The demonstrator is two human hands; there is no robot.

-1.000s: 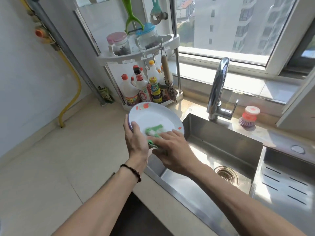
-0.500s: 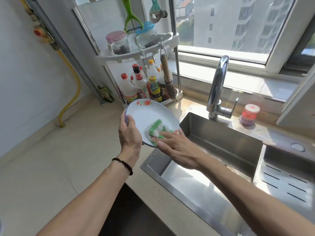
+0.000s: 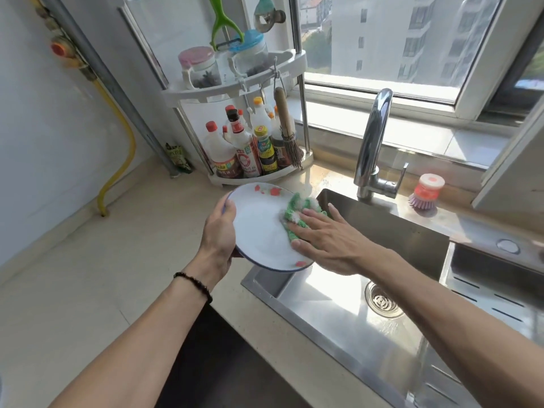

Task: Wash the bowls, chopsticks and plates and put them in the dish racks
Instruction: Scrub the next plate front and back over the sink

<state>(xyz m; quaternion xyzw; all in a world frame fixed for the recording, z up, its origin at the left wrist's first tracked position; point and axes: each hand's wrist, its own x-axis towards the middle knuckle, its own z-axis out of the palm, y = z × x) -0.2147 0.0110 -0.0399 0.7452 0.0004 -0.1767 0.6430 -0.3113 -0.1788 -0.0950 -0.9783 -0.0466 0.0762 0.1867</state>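
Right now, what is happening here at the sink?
A person is washing a white plate at the left edge of the steel sink. The left hand grips the plate by its rim and holds it tilted. The right hand presses a soapy green cloth flat against the plate's face, fingers straight. No water runs from the faucet. No dish rack is in view, so the plate is not yet put away.

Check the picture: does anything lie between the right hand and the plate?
Yes. A green soapy cloth lies between the right hand and the plate; the flat fingers press it onto the plate's face. The left hand holds the rim directly.
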